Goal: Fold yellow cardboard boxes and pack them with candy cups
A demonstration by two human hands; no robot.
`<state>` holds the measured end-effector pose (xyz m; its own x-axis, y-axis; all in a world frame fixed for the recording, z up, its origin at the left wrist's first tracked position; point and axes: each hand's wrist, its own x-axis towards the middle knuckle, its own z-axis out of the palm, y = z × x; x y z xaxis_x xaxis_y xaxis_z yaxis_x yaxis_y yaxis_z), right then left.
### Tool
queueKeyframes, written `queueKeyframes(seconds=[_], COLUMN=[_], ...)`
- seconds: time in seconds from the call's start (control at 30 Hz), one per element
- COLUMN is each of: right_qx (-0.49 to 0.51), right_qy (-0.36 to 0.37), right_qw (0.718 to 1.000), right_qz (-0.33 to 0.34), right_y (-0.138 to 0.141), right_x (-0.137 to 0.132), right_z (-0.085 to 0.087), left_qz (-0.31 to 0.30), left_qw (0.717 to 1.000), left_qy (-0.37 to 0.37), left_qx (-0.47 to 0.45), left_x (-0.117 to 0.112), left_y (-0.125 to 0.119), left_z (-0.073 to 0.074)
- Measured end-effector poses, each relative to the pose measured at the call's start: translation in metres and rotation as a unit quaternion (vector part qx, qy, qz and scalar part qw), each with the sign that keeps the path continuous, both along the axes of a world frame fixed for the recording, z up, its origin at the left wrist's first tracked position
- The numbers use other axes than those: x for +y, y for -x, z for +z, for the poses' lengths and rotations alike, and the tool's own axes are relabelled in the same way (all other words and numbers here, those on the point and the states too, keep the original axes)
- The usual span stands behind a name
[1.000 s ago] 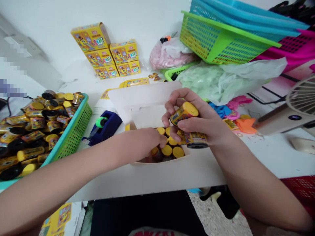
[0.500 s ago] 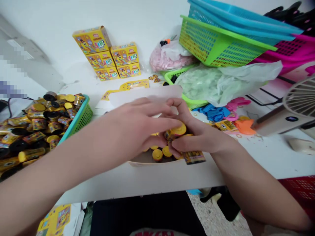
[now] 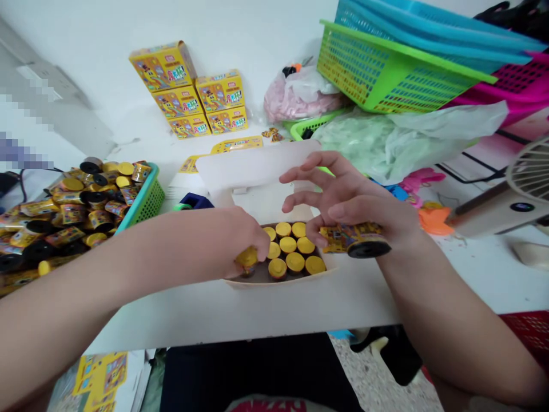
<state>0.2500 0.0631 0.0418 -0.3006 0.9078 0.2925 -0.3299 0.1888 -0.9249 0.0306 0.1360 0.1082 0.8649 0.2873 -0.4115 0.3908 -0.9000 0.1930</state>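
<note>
An open carton [image 3: 274, 283] with its white lid flap up stands in front of me, with several small tubs [image 3: 295, 262] upright inside, yellow caps on top. My left hand [image 3: 244, 237] grips one yellow-capped tub [image 3: 247, 257] low at the carton's left end. Above the carton's right side is my right hand [image 3: 338, 191], thumb and upper fingers spread. A printed yellow tub [image 3: 355, 237] with a black end lies on its side against the palm, kept there by the lower fingers, which are partly hidden.
On the left, a teal basket [image 3: 146, 197] is heaped with similar tubs. Yellow printed boxes [image 3: 171, 71] are stacked by the wall. Green and blue baskets [image 3: 373, 74], a plastic bag [image 3: 386, 143] and a fan [image 3: 510, 194] stand right.
My hands have moved apart. The left went down and left into the carton with a tub; the right lifted slightly right, its fingers spreading, still with a tub in the palm.
</note>
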Motion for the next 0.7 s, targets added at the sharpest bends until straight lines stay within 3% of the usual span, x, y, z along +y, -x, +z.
queueKeyframes(seconds=[0.1,0.23,0.33,0.4,0.47,0.53,0.6,0.63,0.7], right_qx=[0.001,0.018,0.04,0.032,-0.009,-0.078,-0.133,-0.141,-0.104], right_qy=[-0.007,0.002,0.0,-0.031,-0.102,-0.19,-0.252,-0.263,-0.241], right_qw=[1.0,0.999,0.997,0.992,0.973,0.928,0.887,0.882,0.905], right_qz=[-0.009,-0.031,-0.06,-0.114,-0.209,-0.31,-0.364,-0.365,-0.334], right_y=[0.001,0.007,0.013,0.017,0.023,0.029,0.033,0.035,0.036], right_x=[0.002,0.001,0.0,-0.001,-0.002,-0.005,-0.008,-0.009,-0.009], right_z=[-0.002,-0.002,-0.001,-0.002,-0.004,-0.008,-0.012,-0.013,-0.013], left_qz=[0.006,0.046,0.063,0.087,0.129,0.169,0.2,0.211,0.22], left_qw=[0.996,0.988,0.994,0.98,0.933,0.871,0.841,0.839,0.852], left_qy=[0.023,0.014,0.073,0.163,0.281,0.372,0.397,0.393,0.378], left_qx=[0.09,0.147,0.05,-0.067,-0.186,-0.271,-0.308,-0.31,-0.286], left_x=[-0.002,-0.007,-0.003,-0.002,-0.006,-0.012,-0.018,-0.019,-0.02], left_y=[-0.02,-0.032,-0.024,-0.019,-0.019,-0.025,-0.03,-0.031,-0.028], left_z=[-0.012,-0.008,-0.003,-0.002,-0.005,-0.012,-0.02,-0.023,-0.025])
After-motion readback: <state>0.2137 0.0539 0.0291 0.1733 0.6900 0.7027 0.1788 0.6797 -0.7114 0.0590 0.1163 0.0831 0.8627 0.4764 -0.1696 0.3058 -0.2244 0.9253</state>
